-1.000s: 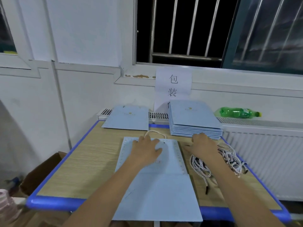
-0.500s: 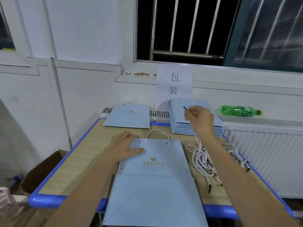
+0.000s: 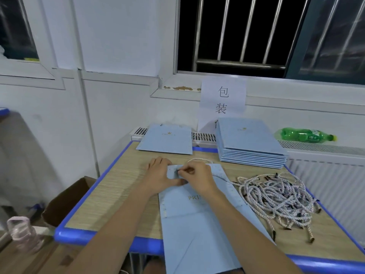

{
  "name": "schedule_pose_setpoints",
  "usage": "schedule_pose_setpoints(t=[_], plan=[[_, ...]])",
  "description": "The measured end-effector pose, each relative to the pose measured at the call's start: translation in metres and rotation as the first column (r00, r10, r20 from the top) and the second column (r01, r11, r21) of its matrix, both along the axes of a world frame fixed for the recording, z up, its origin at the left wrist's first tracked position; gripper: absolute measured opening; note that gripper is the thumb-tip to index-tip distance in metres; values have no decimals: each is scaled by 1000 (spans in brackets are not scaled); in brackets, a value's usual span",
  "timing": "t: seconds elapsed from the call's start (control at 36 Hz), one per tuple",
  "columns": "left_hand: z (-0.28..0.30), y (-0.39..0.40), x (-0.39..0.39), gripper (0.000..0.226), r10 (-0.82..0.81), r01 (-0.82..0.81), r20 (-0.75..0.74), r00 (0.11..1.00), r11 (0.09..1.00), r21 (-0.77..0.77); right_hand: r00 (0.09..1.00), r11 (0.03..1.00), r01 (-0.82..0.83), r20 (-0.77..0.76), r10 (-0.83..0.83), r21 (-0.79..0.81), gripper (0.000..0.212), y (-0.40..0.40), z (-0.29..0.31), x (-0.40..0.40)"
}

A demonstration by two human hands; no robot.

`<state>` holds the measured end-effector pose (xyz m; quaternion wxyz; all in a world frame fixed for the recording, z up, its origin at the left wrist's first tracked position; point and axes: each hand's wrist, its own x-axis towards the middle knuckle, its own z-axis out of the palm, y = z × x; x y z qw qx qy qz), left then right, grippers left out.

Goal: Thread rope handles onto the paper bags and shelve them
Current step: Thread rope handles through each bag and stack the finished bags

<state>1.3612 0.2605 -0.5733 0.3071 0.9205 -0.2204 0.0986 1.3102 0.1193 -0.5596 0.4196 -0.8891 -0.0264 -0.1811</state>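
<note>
Two hands (image 3: 160,176) (image 3: 197,176) at one flat bag (image 3: 199,220); one single bag (image 3: 166,141) behind.

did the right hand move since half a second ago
Yes. The right hand came down from in front of the bag stack toward the person, onto the top edge of the bag, pinching a rope end.

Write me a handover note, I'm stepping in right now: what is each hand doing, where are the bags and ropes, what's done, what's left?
Right hand pinches a rope's black tip at the top edge of the flat bag. Left hand holds that edge down.
One rope loop already shows past the bag's top.
Rope pile lies right of it; stack of bags at the back right, single bag at the back left.
Left: finish this handle, the stack, shelving.
</note>
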Motion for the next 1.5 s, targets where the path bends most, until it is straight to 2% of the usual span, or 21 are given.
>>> schedule_pose_setpoints(t=[0.17,0.33,0.44,0.56,0.61,0.72,0.83,0.92,1.06,1.14,1.22,1.33,1.5], plan=[[-2,0,2,92,-19,17,-28,999,998,-55,1000,1000,-14,4,14,16,8,-1,-2,0],[-3,1,4,92,-57,56,-28,998,997,-45,999,999,-33,-1,33,17,5,3,-2,2],[-3,2,3,81,-73,72,-27,997,996,-44,999,998,-35,-11,36,45,3,3,0,1],[1,2,-1,79,-93,92,-11,996,995,-33,998,996,-33,-46,37,85,22,5,3,3],[3,2,-3,79,-99,99,-4,995,995,-24,998,992,-8,-68,17,123,22,6,5,6],[2,4,-3,72,-118,118,0,993,991,-60,984,992,10,-176,12,123,41,7,13,12],[3,6,-3,52,-124,124,9,992,989,-75,978,997,26,-208,-10,76,25,6,12,14],[4,7,-6,40,-132,133,20,991,989,-63,986,994,50,-164,-34,93,27,6,6,15],[10,9,-8,21,-170,151,-68,983,962,-229,991,995,81,-108,-73,66,30,6,2,11],[13,11,-7,31,-155,135,-81,985,967,-216,992,995,94,-82,-92,25,29,7,2,8],[15,12,-5,32,-152,137,-71,986,974,-182,994,996,85,-76,-84,14,24,7,2,7],[16,11,-5,36,-143,122,-86,986,969,-215,996,997,71,-59,-71,-4,22,7,2,8],[14,9,-3,27,-140,113,-104,985,966,-233,996,1000,-6,-92,7,17,18,3,1,8]])
